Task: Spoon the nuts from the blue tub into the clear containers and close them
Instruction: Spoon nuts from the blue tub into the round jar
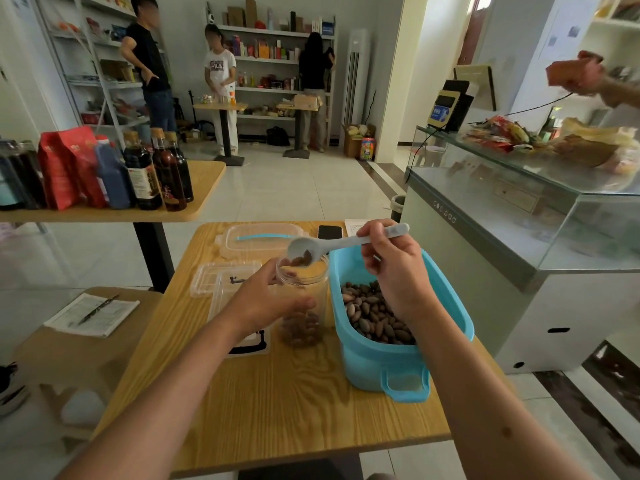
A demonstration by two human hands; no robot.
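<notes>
Right hand (394, 268): grip clamped on the handle of one pale plastic spoon (332, 244), fingers curled round it. The spoon bowl, holding a few nuts, is tipped over the open mouth of the clear jar (304, 299).

Left hand (266, 299): grip clamped round the side of that jar, fingers and thumb wrapped about it. The jar stands upright on the wooden counter (277, 393), its lower part filled with nuts; no lid on it.

One blue tub (391, 355) stands just right of the jar, touching or nearly so, and holds a bed of brown nuts (374, 313). One latch tab shows at its near end.

Left of the jar lie two clear containers: one flat, box-shaped piece (225, 278) near the left hand, and another (258, 239) at the far edge bearing a blue strip. One black phone (330, 232) lies face up at the far edge, beside a sheet of paper (355, 226).

Beyond, a second counter (201, 188) carries several dark bottles (166, 171) and two red bags (65, 168); labels not legible. Three persons stand by shelving; one white shirt (220, 65) reads "FILA".
</notes>
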